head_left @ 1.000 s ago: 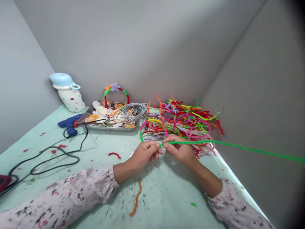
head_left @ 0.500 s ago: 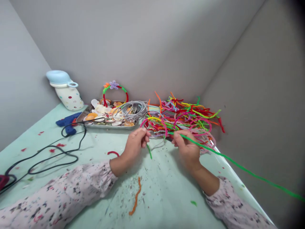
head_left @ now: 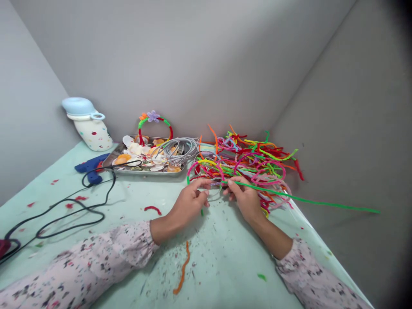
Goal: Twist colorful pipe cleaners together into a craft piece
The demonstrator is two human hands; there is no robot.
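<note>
Between my hands stands a hoop (head_left: 210,162) wrapped in pink, yellow and green pipe cleaner, with a lilac stretch along its lower side. My left hand (head_left: 189,201) is closed at the hoop's lower left, index finger reaching to the lilac part; its curled fingers partly hide the grip. A short green end pokes out beneath this hand. My right hand (head_left: 246,198) pinches a long green pipe cleaner (head_left: 309,200) at the hoop's lower right. Its free length stretches out to the right past the table edge.
Behind the hands lies a heap of coloured pipe cleaners (head_left: 257,150). A metal tray (head_left: 141,173) holds shells, coiled grey wire (head_left: 183,148) and a flowered hoop (head_left: 171,128). Leftward are a blue glue gun (head_left: 93,165), its black cord (head_left: 77,202) and a bottle (head_left: 93,133). Orange pipe cleaner (head_left: 184,268) lies in front.
The long green pipe cleaner has swung up and its far tip has come into view. My right hand has shifted slightly left; my left index finger has stretched out toward the hoop's lower side.
</note>
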